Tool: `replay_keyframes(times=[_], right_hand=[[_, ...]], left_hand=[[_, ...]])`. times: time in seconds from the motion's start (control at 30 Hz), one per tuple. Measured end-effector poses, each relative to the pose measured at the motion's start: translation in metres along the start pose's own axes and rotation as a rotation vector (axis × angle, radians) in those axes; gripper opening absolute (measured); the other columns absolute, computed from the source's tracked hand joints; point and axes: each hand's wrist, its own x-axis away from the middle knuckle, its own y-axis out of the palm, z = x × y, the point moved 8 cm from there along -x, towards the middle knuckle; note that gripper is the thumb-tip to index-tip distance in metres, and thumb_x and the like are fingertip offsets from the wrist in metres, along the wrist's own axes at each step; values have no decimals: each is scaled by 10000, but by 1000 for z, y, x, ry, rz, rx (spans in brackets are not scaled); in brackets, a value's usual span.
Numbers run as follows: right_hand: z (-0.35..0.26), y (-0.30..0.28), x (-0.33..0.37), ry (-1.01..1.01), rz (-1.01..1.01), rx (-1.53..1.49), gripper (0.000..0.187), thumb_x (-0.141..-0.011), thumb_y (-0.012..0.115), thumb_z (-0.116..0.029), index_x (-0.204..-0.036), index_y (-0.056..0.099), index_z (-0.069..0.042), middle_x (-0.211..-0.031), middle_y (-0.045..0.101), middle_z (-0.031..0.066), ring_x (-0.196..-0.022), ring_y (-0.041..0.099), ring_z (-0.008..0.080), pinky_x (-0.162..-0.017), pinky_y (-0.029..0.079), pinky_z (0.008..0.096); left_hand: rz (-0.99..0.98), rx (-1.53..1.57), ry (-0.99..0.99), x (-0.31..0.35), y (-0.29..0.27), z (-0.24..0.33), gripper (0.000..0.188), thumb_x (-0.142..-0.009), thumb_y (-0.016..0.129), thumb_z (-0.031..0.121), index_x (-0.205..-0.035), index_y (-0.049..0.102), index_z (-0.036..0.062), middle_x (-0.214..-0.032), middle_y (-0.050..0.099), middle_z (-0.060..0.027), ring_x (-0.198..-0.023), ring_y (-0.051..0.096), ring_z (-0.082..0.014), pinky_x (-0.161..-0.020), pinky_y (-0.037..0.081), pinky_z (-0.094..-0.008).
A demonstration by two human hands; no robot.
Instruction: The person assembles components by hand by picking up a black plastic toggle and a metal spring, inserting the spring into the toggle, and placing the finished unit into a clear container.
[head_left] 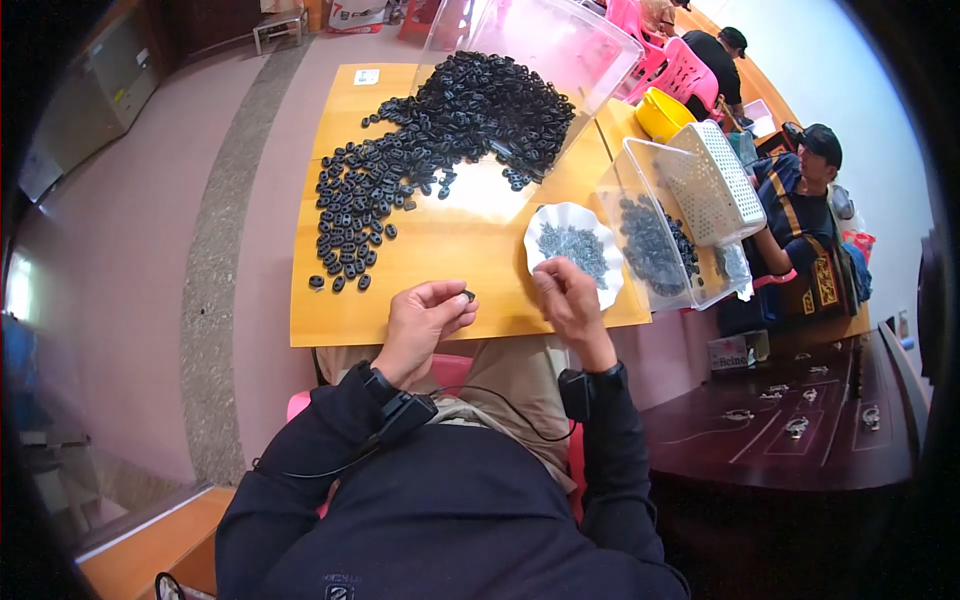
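Observation:
My left hand (428, 318) is at the table's front edge, thumb and forefinger closed on a small black plastic piece (469, 296). It resembles the many black oval two-holed pieces (355, 205) spread and heaped over the left and middle of the table. To the right, my right hand (572, 308) is over the near rim of a white scalloped dish (536, 222). Its fingers are pinched together; whatever is between them is too small to tell. Inside the dish lie many small silvery metal bits (575, 247), perhaps screws or pins.
A large clear bin (600, 50) lies tipped behind the heap on the wooden table (440, 255). At the right are a clear box (640, 165) of black pieces, a white perforated basket (712, 180) and a yellow bowl (664, 113). Another person (800, 200) sits beyond them.

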Motion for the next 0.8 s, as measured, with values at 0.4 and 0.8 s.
replay_keyframes(times=[0.4, 0.8], right_hand=[[-63, 53, 9, -285, -150, 180, 54, -840, 604, -16, -866, 557, -10, -817, 577, 149, -738, 587, 345, -625, 467, 386], [-36, 61, 13, -156, -129, -394, 87, -889, 601, -4, -969, 604, 31, -883, 601, 73, -735, 598, 114, -631, 488, 226]], left_hand=[[-136, -69, -29, 4, 9, -1, 135, -919, 602, 89, -1004, 640, -9, -908, 664, -66, -805, 649, -120, -748, 563, -261], [-250, 116, -153, 3, 14, -9, 132, -947, 572, 124, -987, 626, 10, -904, 656, -51, -800, 643, -115, -724, 566, -254]])
